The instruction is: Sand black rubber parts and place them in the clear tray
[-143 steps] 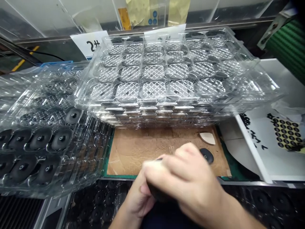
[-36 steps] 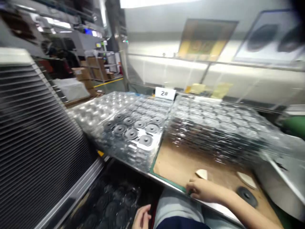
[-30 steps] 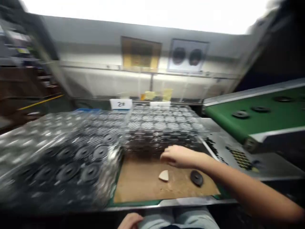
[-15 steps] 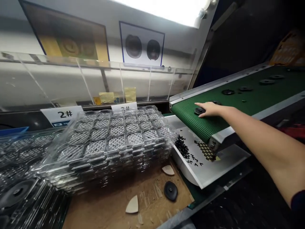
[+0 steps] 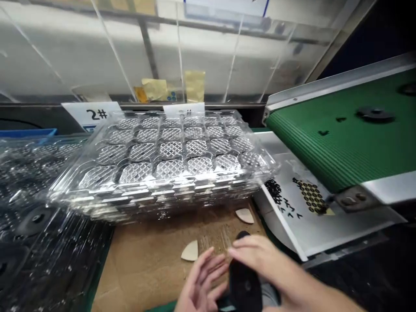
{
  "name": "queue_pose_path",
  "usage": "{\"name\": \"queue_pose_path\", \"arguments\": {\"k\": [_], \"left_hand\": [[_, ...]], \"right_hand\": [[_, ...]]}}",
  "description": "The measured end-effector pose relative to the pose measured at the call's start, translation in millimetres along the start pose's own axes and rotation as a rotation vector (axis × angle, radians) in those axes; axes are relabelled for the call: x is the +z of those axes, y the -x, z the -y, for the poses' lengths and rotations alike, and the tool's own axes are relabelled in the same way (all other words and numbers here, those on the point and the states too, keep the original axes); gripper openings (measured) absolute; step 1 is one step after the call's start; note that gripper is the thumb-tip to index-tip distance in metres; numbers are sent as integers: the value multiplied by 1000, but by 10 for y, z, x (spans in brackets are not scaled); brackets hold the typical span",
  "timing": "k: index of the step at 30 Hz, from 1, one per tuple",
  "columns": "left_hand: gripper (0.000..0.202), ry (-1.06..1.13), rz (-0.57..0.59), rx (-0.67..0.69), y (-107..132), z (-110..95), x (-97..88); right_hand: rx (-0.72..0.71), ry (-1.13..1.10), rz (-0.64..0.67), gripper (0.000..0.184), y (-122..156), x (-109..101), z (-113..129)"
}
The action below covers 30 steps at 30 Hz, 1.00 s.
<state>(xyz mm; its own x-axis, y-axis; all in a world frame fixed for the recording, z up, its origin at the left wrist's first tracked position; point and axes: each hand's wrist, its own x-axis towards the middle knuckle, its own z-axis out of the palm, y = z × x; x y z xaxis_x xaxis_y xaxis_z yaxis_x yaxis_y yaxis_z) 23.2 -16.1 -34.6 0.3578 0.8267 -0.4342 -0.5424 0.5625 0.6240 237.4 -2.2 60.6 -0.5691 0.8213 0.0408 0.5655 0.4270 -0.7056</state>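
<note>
You held the black disc (image 5: 245, 284) just in front of the tray stack (image 5: 169, 164), low over the cardboard mat (image 5: 146, 260). Your right hand (image 5: 269, 268) had its fingers clamped on the disc's upper edge. Your left hand (image 5: 201, 284) sat beside it, fingers spread (contact was too blurred to tell). It looked like turning the part between your hands, so any further handling called for the left fingers to close on the rim.

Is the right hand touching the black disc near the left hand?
Touching. Head view: the right hand folds its fingers over the black disc.
</note>
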Motion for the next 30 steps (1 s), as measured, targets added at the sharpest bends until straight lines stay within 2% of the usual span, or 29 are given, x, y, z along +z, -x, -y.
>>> {"name": "queue_pose_path", "arguments": {"k": [2, 4, 6, 8, 11, 14, 17, 19, 23, 26, 30], "left_hand": [[66, 50, 44, -72, 14, 60, -43], [65, 69, 14, -135, 61, 89, -179], [64, 85, -73, -173, 128, 72, -338], [63, 91, -178, -176, 196, 17, -456], [66, 140, -273, -162, 271, -97, -521], [62, 276, -289, -126, 299, -212, -509], [50, 387, -307, 0, 296, -319, -493], [47, 405, -332, 52, 293, -381, -490], [50, 381, -348, 78, 308, -471, -479], [54, 358, -320, 98, 313, -513, -456], [56, 311, -318, 106, 285, -534, -379]], "right_hand": [[33, -254, -40, 68, -32, 585, -146], [134, -427, -52, 78, -108, 1036, -254], [235, -505, -45, 89, -213, 1324, -257], [305, -528, 3, 92, -326, 1457, -172], [270, -488, 98, 92, -467, 1488, -60], [236, -292, -12, 79, -568, 1528, -160], [364, -98, -173, 48, -631, 1679, -408], [383, -62, -187, 40, -634, 1802, -543], [243, -71, -157, 30, -587, 1913, -610], [185, -89, -131, 24, -655, 1782, -557], [229, -140, -179, 20, -894, 1344, -323]]}}
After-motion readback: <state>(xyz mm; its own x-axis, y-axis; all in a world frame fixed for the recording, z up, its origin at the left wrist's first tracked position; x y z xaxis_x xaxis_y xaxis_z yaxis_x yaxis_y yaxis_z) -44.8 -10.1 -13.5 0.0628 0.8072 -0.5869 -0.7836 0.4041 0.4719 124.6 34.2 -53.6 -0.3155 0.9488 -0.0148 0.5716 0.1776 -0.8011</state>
